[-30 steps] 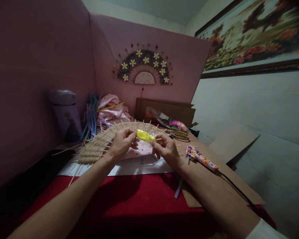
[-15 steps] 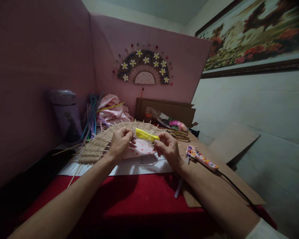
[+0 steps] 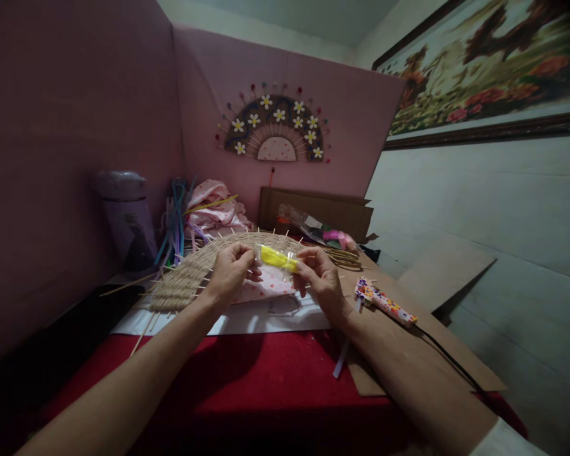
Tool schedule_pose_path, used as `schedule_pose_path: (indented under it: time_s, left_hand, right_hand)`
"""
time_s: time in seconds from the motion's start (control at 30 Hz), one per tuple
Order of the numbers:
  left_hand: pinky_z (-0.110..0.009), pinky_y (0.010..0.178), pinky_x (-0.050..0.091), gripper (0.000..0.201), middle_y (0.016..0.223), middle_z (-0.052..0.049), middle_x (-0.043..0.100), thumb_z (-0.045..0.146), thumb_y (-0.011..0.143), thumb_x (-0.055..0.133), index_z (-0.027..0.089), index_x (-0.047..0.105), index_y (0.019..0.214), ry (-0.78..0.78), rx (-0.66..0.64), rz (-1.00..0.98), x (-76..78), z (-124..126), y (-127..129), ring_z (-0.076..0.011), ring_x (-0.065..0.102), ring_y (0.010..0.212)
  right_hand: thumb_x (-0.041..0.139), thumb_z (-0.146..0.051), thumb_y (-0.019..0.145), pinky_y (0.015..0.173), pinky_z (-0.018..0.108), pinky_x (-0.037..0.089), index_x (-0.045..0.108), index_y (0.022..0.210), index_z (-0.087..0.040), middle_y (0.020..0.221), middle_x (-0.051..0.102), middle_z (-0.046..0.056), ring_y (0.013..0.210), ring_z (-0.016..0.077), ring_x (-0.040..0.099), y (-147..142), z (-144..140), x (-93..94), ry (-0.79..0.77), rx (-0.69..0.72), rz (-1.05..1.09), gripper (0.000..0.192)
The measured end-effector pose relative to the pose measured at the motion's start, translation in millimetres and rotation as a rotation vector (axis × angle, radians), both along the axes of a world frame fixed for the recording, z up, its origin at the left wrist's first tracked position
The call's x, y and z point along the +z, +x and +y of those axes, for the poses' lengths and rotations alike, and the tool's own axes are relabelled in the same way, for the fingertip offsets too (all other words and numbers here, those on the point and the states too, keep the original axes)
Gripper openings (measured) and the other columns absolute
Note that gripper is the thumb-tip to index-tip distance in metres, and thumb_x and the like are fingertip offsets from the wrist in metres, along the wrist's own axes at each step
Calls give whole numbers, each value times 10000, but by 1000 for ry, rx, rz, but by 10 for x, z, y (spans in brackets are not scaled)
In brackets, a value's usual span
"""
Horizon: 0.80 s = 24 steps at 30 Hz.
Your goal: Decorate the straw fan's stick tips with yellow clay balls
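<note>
A small clear plastic packet [image 3: 279, 258] with a bright yellow strip of soft material inside is stretched between my two hands. My left hand [image 3: 232, 269] pinches its left end between thumb and fingers. At the other end, my right hand [image 3: 319, 278] grips the packet's edge, fingers curled. Below and behind the packet lies a half-round woven fan [image 3: 185, 275] of tan cord, with thin sticks poking out along its rim. Its pink dotted fabric centre [image 3: 266, 285] shows between my hands, partly covered by them. White paper [image 3: 242, 324] lies under the fan.
A flower-patterned glue gun [image 3: 384, 303] with a black cord rests on cardboard [image 3: 437, 342] at right. Pipe cleaners [image 3: 175, 215], crumpled pink fabric [image 3: 216, 206] and a lilac tumbler [image 3: 130, 228] stand back left. A finished flowered fan [image 3: 278, 117] hangs on the pink panel.
My right fingers have shifted slightly on the packet's right end, and the yellow strip sits a little differently inside it. My left hand has barely moved.
</note>
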<state>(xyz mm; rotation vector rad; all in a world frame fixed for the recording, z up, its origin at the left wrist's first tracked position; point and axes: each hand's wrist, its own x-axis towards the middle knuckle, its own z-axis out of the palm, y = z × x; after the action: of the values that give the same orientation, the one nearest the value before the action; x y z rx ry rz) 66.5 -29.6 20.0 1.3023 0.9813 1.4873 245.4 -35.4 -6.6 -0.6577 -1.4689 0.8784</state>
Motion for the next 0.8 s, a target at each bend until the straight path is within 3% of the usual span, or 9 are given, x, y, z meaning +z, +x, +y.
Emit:
schedule_pose_path:
  time_s: [0.33, 0.63, 0.8]
  left_hand:
    - [-265, 447, 528, 97, 481, 37, 544, 177, 770, 531, 157, 469, 698, -29, -9, -19, 2, 4, 11, -134, 600, 439]
    - [-256, 443, 525, 113, 500, 20, 574, 176, 773, 559, 157, 472, 704, -43, -24, -23, 3, 0, 13, -140, 613, 443]
    - [-243, 449, 519, 108, 500, 5, 586, 154, 791, 534, 150, 481, 697, -51, -31, 1, 11, -12, 23, -128, 604, 445]
  right_hand:
    - [633, -399, 769, 325, 178, 377, 566, 772, -162, 538, 578, -33, 379, 73, 474, 20, 79, -39, -116, 4, -14, 246]
    - [622, -356, 759, 357, 175, 404, 625, 1053, -176, 559, 572, -44, 431, 79, 505, 25, 89, -47, -141, 23, -63, 345]
    - [703, -347, 687, 354, 173, 402, 586, 965, -172, 566, 581, -54, 415, 71, 494, 24, 103, -59, -155, 42, -88, 349]
